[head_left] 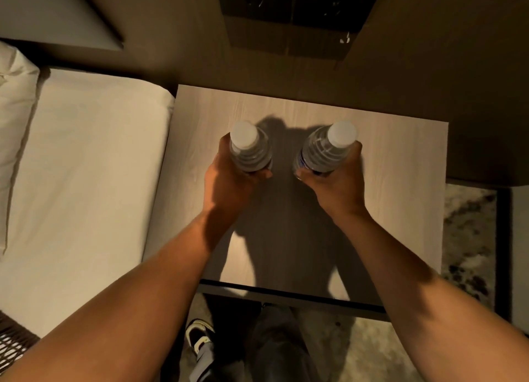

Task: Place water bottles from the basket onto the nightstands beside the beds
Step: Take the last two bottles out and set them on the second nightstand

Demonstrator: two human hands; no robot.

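Note:
Two clear water bottles with white caps stand upright over the light wooden nightstand (400,158). My left hand (232,178) is wrapped around the left bottle (249,150). My right hand (335,181) grips the right bottle (329,150), which leans a little to the right and shows a blue label. Both bottles are near the middle of the nightstand top, about a hand's width apart. Whether their bases touch the surface is hidden by my hands. A corner of the wicker basket (14,341) shows at the bottom left, on the bed.
A bed with a white sheet (86,181) and a pillow (14,101) lies to the left of the nightstand. A dark wall panel (289,18) hangs above the nightstand's far edge. My shoe (200,341) and patterned carpet (466,238) show below and to the right.

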